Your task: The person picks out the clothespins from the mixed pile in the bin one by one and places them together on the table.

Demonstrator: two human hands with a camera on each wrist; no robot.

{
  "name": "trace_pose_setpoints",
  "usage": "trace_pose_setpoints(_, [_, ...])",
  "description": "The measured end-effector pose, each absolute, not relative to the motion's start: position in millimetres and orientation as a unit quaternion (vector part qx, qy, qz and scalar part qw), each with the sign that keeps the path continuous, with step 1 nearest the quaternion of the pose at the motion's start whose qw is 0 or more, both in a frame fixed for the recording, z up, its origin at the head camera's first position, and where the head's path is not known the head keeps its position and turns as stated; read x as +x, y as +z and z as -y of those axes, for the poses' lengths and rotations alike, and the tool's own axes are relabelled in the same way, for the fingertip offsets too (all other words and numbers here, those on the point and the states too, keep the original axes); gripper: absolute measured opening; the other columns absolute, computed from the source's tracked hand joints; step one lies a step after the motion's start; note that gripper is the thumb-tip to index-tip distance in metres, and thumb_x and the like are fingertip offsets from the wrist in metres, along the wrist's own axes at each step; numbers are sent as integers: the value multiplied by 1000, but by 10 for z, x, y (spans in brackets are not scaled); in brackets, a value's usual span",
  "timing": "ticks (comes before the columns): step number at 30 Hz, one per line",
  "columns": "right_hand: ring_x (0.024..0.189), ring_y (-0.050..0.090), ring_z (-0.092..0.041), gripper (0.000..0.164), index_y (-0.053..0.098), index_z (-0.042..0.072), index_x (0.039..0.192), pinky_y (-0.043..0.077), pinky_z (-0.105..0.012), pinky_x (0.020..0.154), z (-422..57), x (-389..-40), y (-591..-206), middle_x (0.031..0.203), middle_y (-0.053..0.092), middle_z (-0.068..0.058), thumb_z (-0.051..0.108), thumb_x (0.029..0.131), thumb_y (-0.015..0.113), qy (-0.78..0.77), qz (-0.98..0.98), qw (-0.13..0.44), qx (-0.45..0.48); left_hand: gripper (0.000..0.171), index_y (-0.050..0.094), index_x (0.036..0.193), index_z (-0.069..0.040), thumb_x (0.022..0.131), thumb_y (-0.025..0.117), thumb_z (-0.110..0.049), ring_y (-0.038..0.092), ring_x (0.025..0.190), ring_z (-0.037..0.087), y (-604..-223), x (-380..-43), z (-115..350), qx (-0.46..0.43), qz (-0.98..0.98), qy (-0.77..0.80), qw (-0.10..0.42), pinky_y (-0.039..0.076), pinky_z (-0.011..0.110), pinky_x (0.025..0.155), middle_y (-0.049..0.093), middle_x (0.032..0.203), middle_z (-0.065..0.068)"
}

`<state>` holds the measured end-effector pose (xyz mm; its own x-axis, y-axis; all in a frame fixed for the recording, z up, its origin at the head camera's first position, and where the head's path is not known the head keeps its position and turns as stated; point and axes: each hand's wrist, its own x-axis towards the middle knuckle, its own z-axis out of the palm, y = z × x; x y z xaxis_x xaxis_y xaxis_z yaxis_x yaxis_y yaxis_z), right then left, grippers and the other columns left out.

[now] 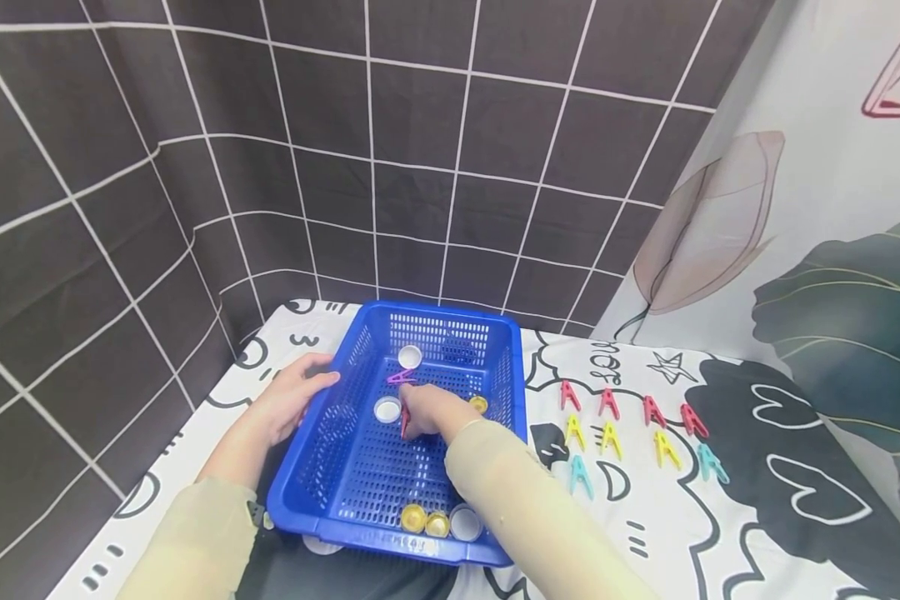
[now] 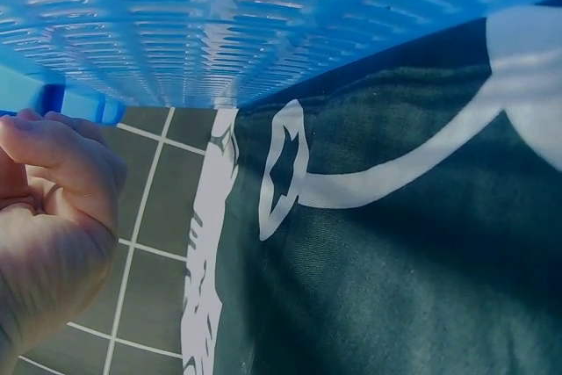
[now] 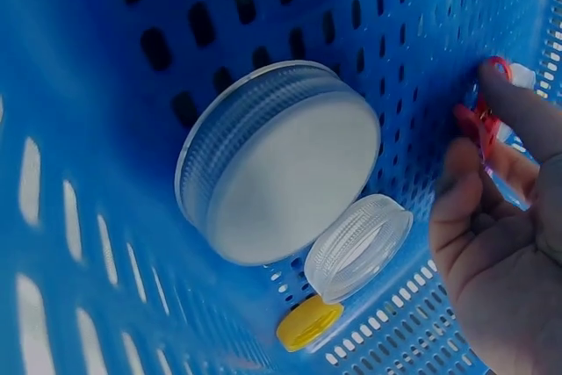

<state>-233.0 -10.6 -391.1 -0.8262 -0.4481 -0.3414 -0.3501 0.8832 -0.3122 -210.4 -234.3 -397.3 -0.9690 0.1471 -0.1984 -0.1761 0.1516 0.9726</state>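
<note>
In the head view my right hand point(image 1: 431, 410) reaches down inside a blue plastic basket point(image 1: 300, 529). It pinches a red clothespin point(image 3: 479, 122) between thumb and fingers in the right wrist view. Just beyond those fingers, a purple clothespin point(image 1: 401, 377) lies in the basket. Two white round lids point(image 1: 387, 409) point(image 1: 409, 357) are near it. My left hand point(image 1: 292, 398) holds the basket's left rim, thumb tip over the edge. In the left wrist view its fingers point(image 2: 61, 151) are curled at the rim; part of the hand is cut off.
Near the basket's front wall lie yellow caps point(image 1: 413, 518) and a white lid point(image 1: 466, 522); another yellow cap point(image 1: 478, 405) is at the right. Red point(image 1: 608, 403), yellow point(image 1: 611, 439) and turquoise clothespins point(image 1: 580, 476) lie in rows on the patterned cloth point(image 1: 645, 533). Dark tiled fabric point(image 1: 420, 192) hangs behind.
</note>
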Motion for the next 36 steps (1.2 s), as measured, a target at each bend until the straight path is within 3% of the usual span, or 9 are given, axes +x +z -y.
trace_pose_setpoints(10, [80, 56, -14, 43, 52, 13, 96, 47, -28, 83, 140, -2343, -3951, 77, 57, 4, 32, 71, 81, -100, -940, 219, -240, 54, 34, 140, -9, 94, 56, -26, 54, 47, 10, -3961, -2094, 2358, -11, -750, 649, 125, 44, 21, 42, 64, 70, 5])
trace_pose_setpoints(17, [72, 53, -12, 35, 49, 14, 88, 47, -26, 75, 169, -2305, -3924, 72, 55, 6, 29, 75, 77, -96, -939, 198, -265, 53, 35, 140, -9, 94, 56, -25, 53, 46, 10, -3969, -2100, 2356, -12, -748, 652, 124, 44, 21, 41, 63, 68, 4])
trace_pose_setpoints(26, [84, 57, -14, 55, 49, 8, 105, 47, -29, 90, 236, -2267, -3948, 81, 55, 2, 42, 73, 78, -98, -943, 210, -239, 53, 35, 140, -9, 94, 55, -25, 56, 50, 12, -3981, -2100, 2360, -12, -746, 654, 124, 47, 23, 45, 65, 74, 6])
trace_pose_setpoints(36, [71, 55, -11, 40, 53, 10, 96, 50, -26, 78, 231, -2289, -3901, 74, 56, 5, 34, 75, 77, -76, -941, 200, -263, 53, 35, 140, -10, 94, 56, -26, 55, 48, 11, -3988, -2105, 2353, -14, -748, 652, 123, 47, 23, 44, 65, 72, 5])
